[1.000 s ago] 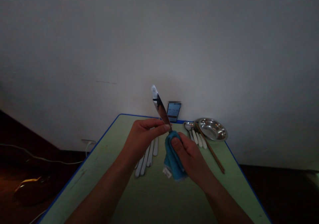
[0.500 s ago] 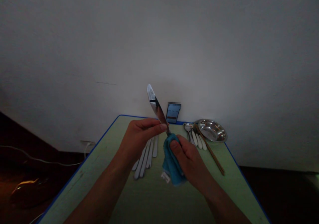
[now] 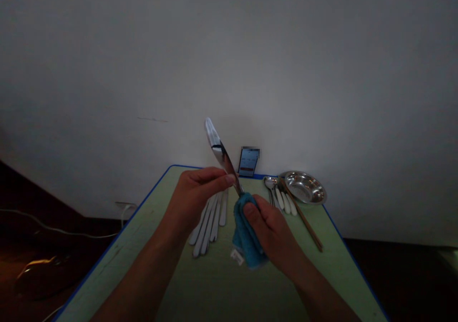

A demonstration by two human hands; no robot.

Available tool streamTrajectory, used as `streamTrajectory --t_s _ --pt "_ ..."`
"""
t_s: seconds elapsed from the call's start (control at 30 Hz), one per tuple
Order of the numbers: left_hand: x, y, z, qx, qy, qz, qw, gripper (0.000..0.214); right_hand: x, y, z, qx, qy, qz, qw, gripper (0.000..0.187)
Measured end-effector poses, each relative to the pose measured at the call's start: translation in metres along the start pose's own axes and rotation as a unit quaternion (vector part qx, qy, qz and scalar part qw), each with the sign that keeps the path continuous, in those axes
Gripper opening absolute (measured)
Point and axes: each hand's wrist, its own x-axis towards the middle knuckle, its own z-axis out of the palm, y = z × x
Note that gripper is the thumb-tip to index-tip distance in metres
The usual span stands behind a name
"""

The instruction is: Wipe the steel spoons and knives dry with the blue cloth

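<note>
A shiny table knife [image 3: 221,153] is held up over the table, its blade slanting to the upper left. My left hand [image 3: 200,193] pinches it between thumb and fingers near the base of the blade. My right hand [image 3: 270,226] is closed around a blue cloth [image 3: 246,236] wrapped over the knife's handle, which is hidden inside. A white tag [image 3: 236,256] hangs from the cloth's lower edge. Below and behind my left hand, several metal cutlery handles [image 3: 207,231] lie fanned out on the table; their far ends are covered by the hand.
On the green table [image 3: 214,288] with a blue edge, spoons [image 3: 271,182], several white-handled pieces [image 3: 286,202] and wooden chopsticks [image 3: 304,219] lie at the right. A metal bowl [image 3: 305,188] stands at the back right corner. A phone [image 3: 248,162] leans against the wall [image 3: 322,74].
The knife has tilted slightly further left, its tip moving left and a little up. My left hand has shifted slightly left with it. The cloth and my right hand have barely moved.
</note>
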Motion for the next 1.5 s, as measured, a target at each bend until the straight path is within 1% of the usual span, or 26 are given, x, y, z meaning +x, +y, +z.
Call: streamTrajectory --t_s 0.17,0.33,0.73,1.13,1.37,1.5 --pt "0.001 0.002 -0.003 0.012 0.003 0.006 1.0 0.008 -0.001 0.002 0.001 0.008 -0.003 0.005 1.0 0.034" --pt "0.002 0.002 -0.004 -0.011 0.005 0.011 1.0 0.005 -0.001 0.002 0.001 0.008 -0.002 0.006 1.0 0.035" --pt "0.004 0.004 -0.006 -0.004 0.032 0.017 0.999 0.001 -0.001 0.002 0.001 0.011 -0.008 0.014 1.0 0.035" --pt "0.007 0.003 -0.009 -0.009 0.04 0.026 0.999 0.003 -0.001 0.0 0.0 0.012 -0.014 0.017 1.0 0.036" --pt "0.007 0.001 -0.01 -0.002 0.054 0.035 0.998 0.005 -0.002 0.002 0.001 0.0 -0.01 0.01 1.0 0.036" --pt "0.008 0.001 -0.011 -0.006 0.068 0.033 0.997 0.003 -0.002 0.004 0.002 -0.025 -0.01 0.002 1.0 0.035"
